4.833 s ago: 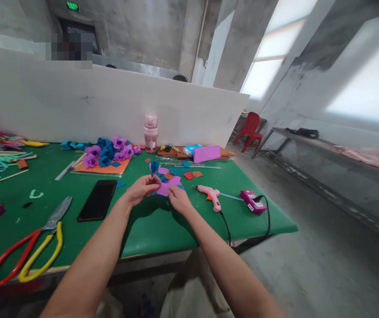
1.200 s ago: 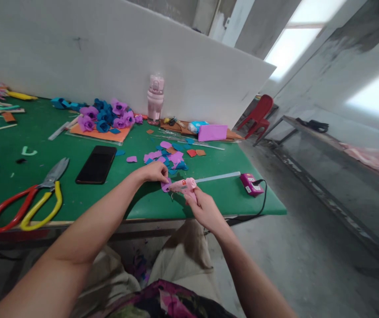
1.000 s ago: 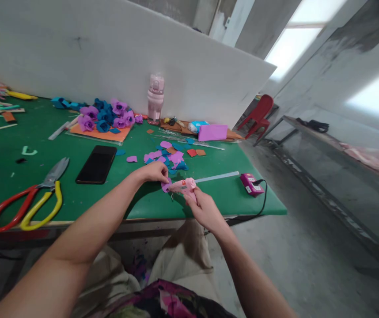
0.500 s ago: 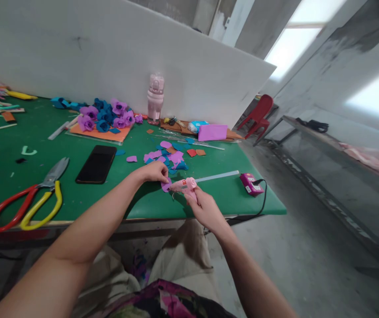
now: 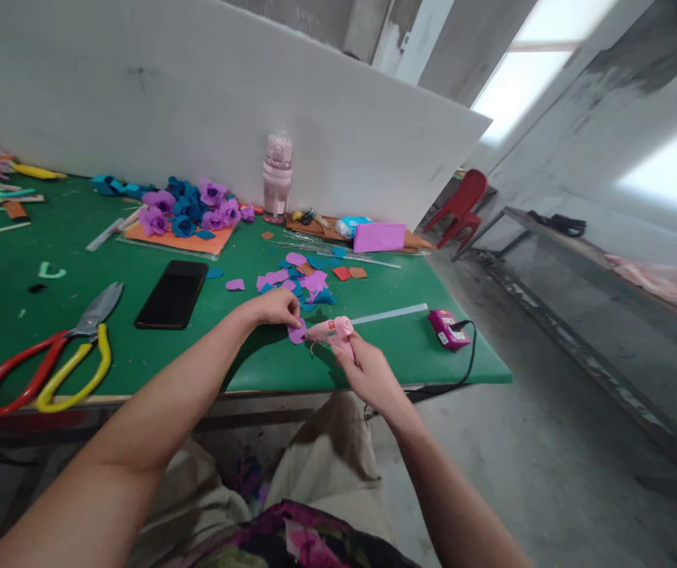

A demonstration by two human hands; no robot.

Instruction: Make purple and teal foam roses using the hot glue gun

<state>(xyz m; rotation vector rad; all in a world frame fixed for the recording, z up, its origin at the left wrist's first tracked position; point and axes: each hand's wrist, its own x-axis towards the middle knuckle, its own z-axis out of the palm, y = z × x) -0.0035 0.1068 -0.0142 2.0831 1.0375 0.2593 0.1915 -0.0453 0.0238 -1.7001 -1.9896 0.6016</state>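
Between the fingertips of my left hand is a small purple paper petal, pinched at its upper edge just above the green tabletop. My right hand is wrapped round the handle of a pink glue gun. The gun's nozzle points left and meets the petal's right side, or sits very close to it. A long clear glue stick juts out of the gun's back toward the right. Just beyond my hands lies a loose heap of purple and blue paper petals.
Large red-and-yellow-handled scissors and a black phone lie to the left. Paper flowers rest on an orange sheet behind. A pink bottle stands against the white board. A magenta power box with a cord sits near the right edge.
Almost nothing differs. The glue gun has shifted very slightly to the right along with my right hand; my left hand keeps its pinch on the petal.
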